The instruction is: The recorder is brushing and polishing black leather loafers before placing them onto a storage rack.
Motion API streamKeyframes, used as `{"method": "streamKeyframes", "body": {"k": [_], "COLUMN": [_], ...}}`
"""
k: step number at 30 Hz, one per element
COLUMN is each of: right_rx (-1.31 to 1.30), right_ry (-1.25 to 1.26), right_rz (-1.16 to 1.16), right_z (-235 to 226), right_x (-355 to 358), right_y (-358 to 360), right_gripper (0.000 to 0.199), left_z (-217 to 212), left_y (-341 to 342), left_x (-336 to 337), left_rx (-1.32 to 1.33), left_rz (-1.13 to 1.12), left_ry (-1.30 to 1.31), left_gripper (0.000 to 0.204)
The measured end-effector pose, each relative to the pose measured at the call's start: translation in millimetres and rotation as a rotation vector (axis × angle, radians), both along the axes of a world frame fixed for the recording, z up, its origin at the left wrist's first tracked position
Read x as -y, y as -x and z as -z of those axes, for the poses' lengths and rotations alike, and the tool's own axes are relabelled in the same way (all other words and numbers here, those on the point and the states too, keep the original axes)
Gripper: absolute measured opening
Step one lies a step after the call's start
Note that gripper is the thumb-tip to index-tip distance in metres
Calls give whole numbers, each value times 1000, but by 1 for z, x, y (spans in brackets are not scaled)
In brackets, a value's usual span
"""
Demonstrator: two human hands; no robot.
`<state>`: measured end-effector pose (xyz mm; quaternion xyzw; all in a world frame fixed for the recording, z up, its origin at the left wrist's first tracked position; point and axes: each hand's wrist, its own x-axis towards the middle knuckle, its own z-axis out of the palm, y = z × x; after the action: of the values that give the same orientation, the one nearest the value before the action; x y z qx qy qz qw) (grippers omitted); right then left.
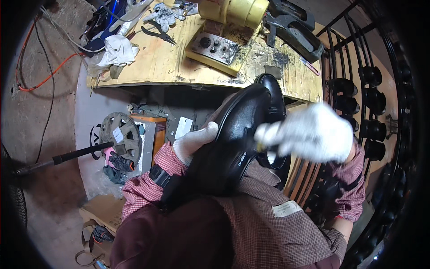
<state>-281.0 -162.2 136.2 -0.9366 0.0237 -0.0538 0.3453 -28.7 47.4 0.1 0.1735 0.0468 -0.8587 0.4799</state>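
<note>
A glossy black leather shoe (pixel 239 114) is held up in front of my chest, its toe pointing away toward the bench. My left hand (pixel 197 142), in a white knit glove, grips it from the left side, with part of the fingers hidden behind it. My right hand (pixel 313 132), also white-gloved, is at the shoe's right side and smeared by motion. Its fingers are pinched together around something small and yellowish that I cannot make out. Just behind and to the right is a second black shoe (pixel 274 99), partly covered by the first shoe and my right hand.
Ahead stands a wooden workbench (pixel 156 67) bearing a yellow machine (pixel 233 12), a control box with knobs (pixel 215 47), pliers (pixel 157 33) and a white cloth (pixel 118 51). A rack with black shoes (pixel 345 87) stands right. A wheel cover (pixel 120 130) and cardboard box (pixel 105 210) are left.
</note>
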Motion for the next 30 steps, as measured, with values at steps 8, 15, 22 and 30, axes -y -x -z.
{"method": "streamKeyframes", "body": {"k": [8,15,22,30], "right_rx": [89,164,-172,-8], "right_ry": [-27,-27,-564,-694], "right_rz": [991,1224,1216,1291], "right_z": [158,197,161,118], "right_x": [93,19,-100,-107], "right_y": [59,61,63,95], "right_gripper": [44,64,88,49], "left_z": [19,23,6,64], "left_y": [-15,-48,-61,11], "left_x": [-3,59,81,52], "left_rx": [382,319,544,341], "left_rz": [-235,-478,-522,-43], "left_ry": [183,226,260,-83], "left_gripper": [118,127,116,81]}}
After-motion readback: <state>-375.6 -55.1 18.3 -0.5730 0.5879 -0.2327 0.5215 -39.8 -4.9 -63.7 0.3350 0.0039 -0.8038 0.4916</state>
